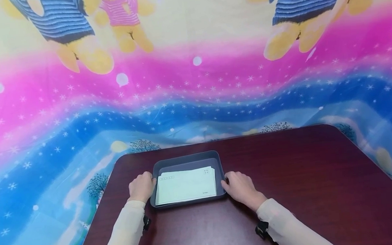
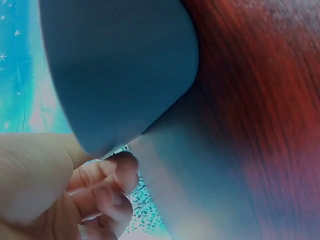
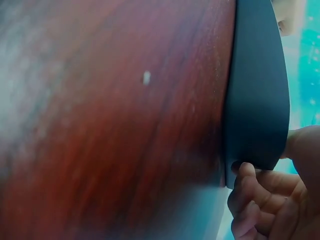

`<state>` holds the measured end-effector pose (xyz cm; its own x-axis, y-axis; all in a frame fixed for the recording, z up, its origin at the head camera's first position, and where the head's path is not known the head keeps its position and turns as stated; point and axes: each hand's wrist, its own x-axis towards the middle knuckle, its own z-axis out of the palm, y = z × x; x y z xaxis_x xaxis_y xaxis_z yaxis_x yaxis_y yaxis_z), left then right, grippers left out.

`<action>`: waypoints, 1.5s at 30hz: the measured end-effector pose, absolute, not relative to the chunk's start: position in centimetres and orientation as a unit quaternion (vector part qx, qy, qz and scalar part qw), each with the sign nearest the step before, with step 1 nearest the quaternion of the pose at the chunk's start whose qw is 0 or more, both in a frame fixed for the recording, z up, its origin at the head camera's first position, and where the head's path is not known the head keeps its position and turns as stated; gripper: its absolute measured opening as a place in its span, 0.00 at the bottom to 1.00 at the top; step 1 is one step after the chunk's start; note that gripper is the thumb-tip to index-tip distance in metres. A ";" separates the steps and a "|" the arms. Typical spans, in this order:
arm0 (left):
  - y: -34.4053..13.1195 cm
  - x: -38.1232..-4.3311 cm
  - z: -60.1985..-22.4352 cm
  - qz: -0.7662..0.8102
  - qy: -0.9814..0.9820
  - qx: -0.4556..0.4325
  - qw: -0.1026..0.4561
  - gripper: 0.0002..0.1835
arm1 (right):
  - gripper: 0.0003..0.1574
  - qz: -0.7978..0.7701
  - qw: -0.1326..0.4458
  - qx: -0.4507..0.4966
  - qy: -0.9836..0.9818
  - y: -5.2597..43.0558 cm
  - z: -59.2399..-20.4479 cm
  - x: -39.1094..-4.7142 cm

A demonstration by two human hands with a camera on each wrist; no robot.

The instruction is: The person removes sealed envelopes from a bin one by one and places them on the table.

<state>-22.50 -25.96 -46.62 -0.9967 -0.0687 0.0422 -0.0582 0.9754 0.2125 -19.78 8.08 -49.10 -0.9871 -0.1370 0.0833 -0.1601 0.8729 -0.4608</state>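
Note:
A shallow dark grey tray [image 1: 186,160] lies in the head view with a small stack of pale envelopes [image 1: 187,186] in it. The top envelope has a row of small boxes at its upper left and a mark at its upper right. At the tray's left side, my left hand [image 1: 142,187] pinches the rim, thumb over the edge and fingers curled outside, as the left wrist view shows. My right hand [image 1: 240,187] grips the right side likewise; in the right wrist view its fingers [image 3: 247,197] curl against the outer wall. The wrist views hide the envelopes.
The tray is on a dark red-brown wooden table [image 1: 285,169], near its far left corner. Behind the table hangs a colourful curtain [image 1: 194,82] printed with bears and snowflakes. A black band [image 1: 262,230] sits on the right wrist, with another on the left.

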 end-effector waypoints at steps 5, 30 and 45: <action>-25.9 -22.2 -46.5 -0.112 -0.992 0.029 0.041 0.24 | 0.17 0.240 0.005 0.076 -0.968 8.7 -48.6 -19.6; -25.2 -20.3 -42.9 -0.126 -0.986 0.016 0.110 0.17 | 0.22 0.266 0.011 0.084 -0.960 10.6 -46.5 -19.3; -23.0 -17.9 -41.0 -0.142 -0.981 -0.004 0.135 0.18 | 0.21 0.269 0.032 0.089 -0.958 10.7 -44.7 -18.7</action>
<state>-17.89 -22.99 -40.95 -0.9634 -0.0307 0.2663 0.0461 0.9596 0.2775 -18.69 10.66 -44.70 -0.9820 -0.1538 0.1098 -0.1885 0.8392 -0.5102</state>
